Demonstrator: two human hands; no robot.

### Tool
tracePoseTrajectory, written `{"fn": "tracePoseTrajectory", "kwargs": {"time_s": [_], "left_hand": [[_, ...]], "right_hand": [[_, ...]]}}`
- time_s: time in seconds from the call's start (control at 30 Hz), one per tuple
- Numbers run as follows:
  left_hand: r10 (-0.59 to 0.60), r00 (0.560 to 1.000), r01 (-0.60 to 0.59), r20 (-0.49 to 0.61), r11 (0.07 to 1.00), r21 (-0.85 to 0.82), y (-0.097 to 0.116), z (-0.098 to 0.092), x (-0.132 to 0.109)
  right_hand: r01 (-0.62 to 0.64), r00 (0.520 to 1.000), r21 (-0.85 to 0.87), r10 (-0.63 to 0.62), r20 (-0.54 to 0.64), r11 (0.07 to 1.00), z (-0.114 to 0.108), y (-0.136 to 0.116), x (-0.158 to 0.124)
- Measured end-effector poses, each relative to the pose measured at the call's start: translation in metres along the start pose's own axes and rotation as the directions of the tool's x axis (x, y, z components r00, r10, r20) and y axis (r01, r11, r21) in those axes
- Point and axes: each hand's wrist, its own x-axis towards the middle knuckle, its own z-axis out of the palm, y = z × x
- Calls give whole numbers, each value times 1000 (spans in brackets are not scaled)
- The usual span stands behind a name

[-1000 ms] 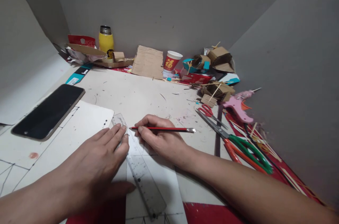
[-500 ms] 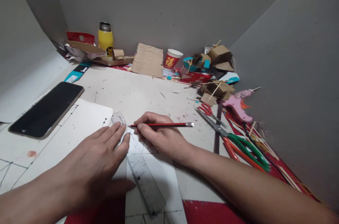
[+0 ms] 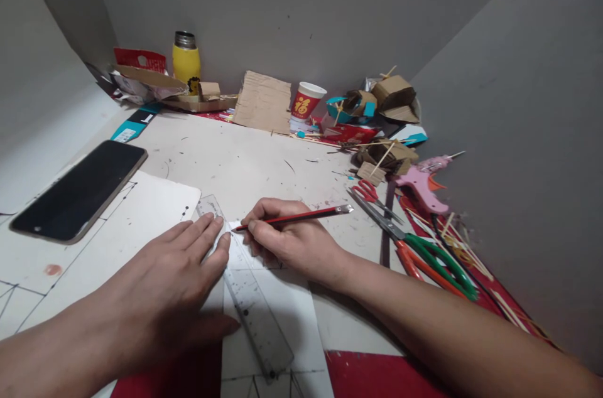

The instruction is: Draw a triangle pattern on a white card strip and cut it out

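My right hand (image 3: pixel 287 236) pinches a red and black pencil (image 3: pixel 301 216), its tip against the ruler's upper right edge. Under my left hand (image 3: pixel 181 279) lies a clear plastic ruler (image 3: pixel 257 316); the fingers are stretched out flat, pressing on its upper part. Beneath the ruler is a strip of white paper (image 3: pixel 301 322) with drawn lines, partly covered by my hands. Another white sheet (image 3: pixel 155 197) with lines and dots extends to the left, under my left forearm.
A black phone (image 3: pixel 80 191) rests on the left sheet. At right lie large scissors (image 3: pixel 400 238), small red scissors (image 3: pixel 370 192) and a pink glue gun (image 3: pixel 424 184). Along the back stand a yellow bottle (image 3: pixel 186 65), a cardboard piece (image 3: pixel 262 102), a paper cup (image 3: pixel 308 102) and cardboard scraps (image 3: pixel 396 96).
The pencil's tip has moved slightly down along the ruler's edge, and its back end has tilted upward. My left hand stays on the ruler. The view has shifted a little.
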Motion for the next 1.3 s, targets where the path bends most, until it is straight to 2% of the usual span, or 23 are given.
{"fn": "tracePoseTrajectory", "kwargs": {"time_s": [0.43,0.8,1.3], "left_hand": [[5,1000,-6,-14,999,-40,0,1,-1],[-11,1000,11,0,999,-48,1,1,-1],[-6,1000,5,-27,999,-53,1,1,3]], "right_hand": [[86,996,-186,-81,36,979,-3,-10,-10],[189,982,-424,-162,98,886,-6,-15,-17],[156,980,-473,-78,181,867,-6,-30,-30]]}}
